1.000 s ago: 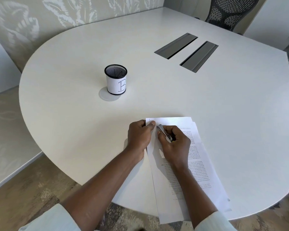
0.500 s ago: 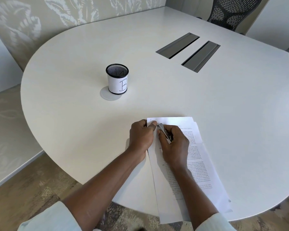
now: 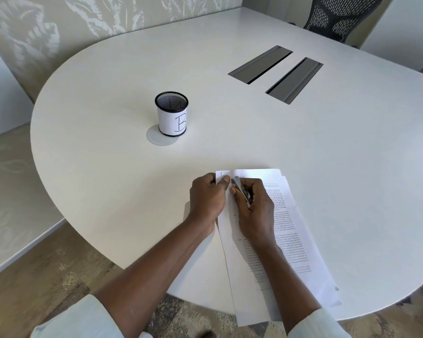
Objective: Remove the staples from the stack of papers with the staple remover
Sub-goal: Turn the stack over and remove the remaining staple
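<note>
A stack of printed papers (image 3: 296,242) lies at the near edge of the white table (image 3: 230,132), its lower end hanging over the rim. My left hand (image 3: 206,198) presses on the stack's top-left corner with its fingers curled, thumb tip on the paper. My right hand (image 3: 254,208) is closed around a slim metal staple remover (image 3: 241,190), whose tip touches the paper just right of my left thumb. No staple is clear enough to see.
A black mesh pen cup (image 3: 172,113) with a white label marked "B" stands at the middle left of the table. Two grey cable hatches (image 3: 276,71) sit further back. A mesh office chair (image 3: 337,18) is behind the far right corner.
Both hands stay in the same place on the top-left corner. The staple remover's tip has shifted very slightly; the papers have not moved.
</note>
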